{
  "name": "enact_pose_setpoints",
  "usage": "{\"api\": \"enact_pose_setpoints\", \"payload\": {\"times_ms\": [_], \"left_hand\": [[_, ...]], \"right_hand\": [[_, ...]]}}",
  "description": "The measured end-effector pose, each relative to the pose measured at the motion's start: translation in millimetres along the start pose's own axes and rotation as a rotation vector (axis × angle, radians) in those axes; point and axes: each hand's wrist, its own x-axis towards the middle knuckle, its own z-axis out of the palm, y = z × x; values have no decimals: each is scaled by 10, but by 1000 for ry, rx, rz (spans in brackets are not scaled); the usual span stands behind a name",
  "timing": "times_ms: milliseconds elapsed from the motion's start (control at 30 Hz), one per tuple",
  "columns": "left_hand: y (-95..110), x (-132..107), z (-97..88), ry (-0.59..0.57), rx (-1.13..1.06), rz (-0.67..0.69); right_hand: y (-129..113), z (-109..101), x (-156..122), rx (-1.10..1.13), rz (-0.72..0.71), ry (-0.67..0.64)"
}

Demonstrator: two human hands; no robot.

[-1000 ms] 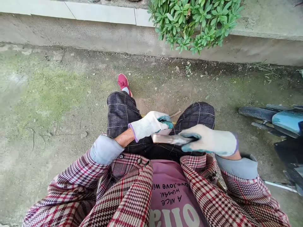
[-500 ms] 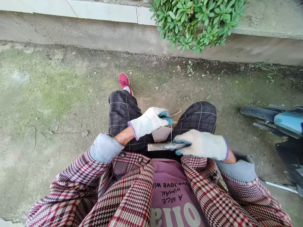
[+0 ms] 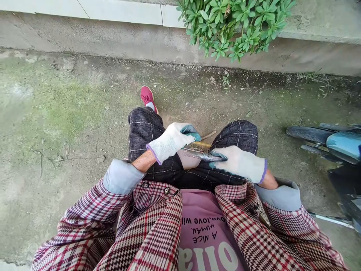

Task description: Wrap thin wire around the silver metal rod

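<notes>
My right hand, in a white work glove with blue-green palm and fingertips, is closed round one end of a short grey rod. A shiny, silvery winding wraps the rod close to my fingers. Above and left of the rod, my left hand, gloved alike, has its fingers pinched together. The thin pale strand seen between those fingers and the rod a moment ago is hard to make out now. The rod is held above my lap, its free end pointing left.
Below my hands, between my knees, lie a yellowish piece and a thin stick, both partly hidden. A leafy shrub overhangs the low concrete wall. At the right stands a blue and black wheeled vehicle.
My right hand and the rod have moved up, away from my body. My left hand has shifted slightly left and up, and the strand no longer shows clearly.
</notes>
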Motion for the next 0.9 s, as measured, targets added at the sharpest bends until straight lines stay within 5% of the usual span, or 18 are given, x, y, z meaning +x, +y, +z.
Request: {"api": "enact_pose_setpoints", "payload": {"times_ms": [100,233,333,500,633,800,900], "left_hand": [[-62,73,-34,47,-48,-46],[-213,151,-29,32,-84,-141],[-261,111,-12,-58,-87,-215],[-125,-46,7,-303,-214,-187],[-43,-132,102,-362,-259,-16],[-216,-68,223,-280,-124,-49],[-285,42,204,-174,25,-87]], "right_hand": [[-8,-31,-40,21,-67,-28],[-42,-91,-107,14,-46,132],[-10,-145,-117,134,48,267],[267,-156,25,665,325,504],[427,-69,183,709,377,483],[342,-133,74,946,357,470],[246,-194,-65,834,264,98]]}}
